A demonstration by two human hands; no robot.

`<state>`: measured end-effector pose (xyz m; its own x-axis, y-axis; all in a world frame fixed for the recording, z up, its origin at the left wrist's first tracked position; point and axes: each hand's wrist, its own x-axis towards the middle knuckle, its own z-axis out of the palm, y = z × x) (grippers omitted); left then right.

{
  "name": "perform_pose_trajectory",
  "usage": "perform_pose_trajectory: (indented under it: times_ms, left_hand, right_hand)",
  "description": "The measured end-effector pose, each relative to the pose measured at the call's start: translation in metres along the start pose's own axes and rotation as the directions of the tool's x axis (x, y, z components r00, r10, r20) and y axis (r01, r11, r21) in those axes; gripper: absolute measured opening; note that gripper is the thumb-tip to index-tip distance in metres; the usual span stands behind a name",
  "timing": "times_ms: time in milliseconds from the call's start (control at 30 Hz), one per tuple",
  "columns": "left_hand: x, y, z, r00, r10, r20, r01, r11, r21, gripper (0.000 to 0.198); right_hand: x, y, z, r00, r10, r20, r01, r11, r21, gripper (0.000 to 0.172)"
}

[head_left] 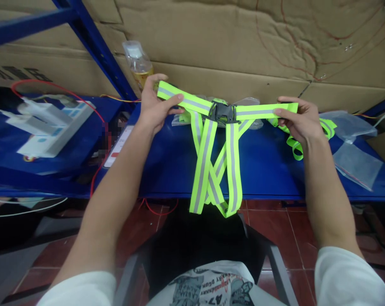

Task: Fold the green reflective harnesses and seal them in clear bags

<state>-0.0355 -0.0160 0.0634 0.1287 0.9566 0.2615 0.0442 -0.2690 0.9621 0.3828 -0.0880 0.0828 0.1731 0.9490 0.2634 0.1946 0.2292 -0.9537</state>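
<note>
Held up in front of me is a neon-yellow reflective harness (205, 163) with grey stripes, its waist belt stretched sideways between my hands. My left hand (157, 104) pinches the left end of the belt. At the right end, my right hand (299, 117) grips the belt between thumb and fingers. A black side-release buckle (223, 112) sits at the belt's middle, with its halves joined. The shoulder straps hang down from the belt, cross each other and reach below the table edge.
The blue table (268, 174) carries a bottle (138, 63), a phone (119, 146), clear plastic bags (358, 163) and more neon-yellow straps (296, 146) near my right wrist. A white power strip (55, 131) with cables lies left. Cardboard (211, 42) lines the back.
</note>
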Motion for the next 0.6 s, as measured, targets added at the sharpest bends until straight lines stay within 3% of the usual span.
perform_pose_trajectory:
  times_ms: [133,233,333,467,600]
  left_hand:
    - [-0.002,0.002,0.010,0.983,0.008,-0.183,-0.030,0.993,-0.115,0.061]
    - [0.000,0.001,0.015,0.965,-0.001,-0.261,-0.053,0.979,-0.199,0.049]
    - [0.002,-0.001,0.018,0.977,0.027,-0.211,-0.051,0.993,-0.108,0.044]
    - [-0.002,0.003,0.028,0.991,0.062,-0.121,-0.062,0.998,0.006,0.052]
    - [-0.017,0.016,0.041,0.997,0.049,-0.062,-0.054,0.995,-0.082,0.042]
  right_hand:
    - [-0.002,-0.006,0.011,0.998,0.025,-0.058,-0.021,0.997,0.071,0.051]
    - [-0.005,-0.009,0.018,0.998,0.043,-0.053,-0.037,0.993,0.110,0.039]
    - [-0.007,-0.007,0.023,1.000,0.016,0.017,-0.017,0.996,0.086,0.041]
    - [-0.011,-0.006,0.024,0.981,-0.008,0.194,0.025,0.996,-0.087,0.068]
    - [-0.017,-0.017,0.025,0.984,0.086,0.154,-0.061,0.985,-0.161,0.081]
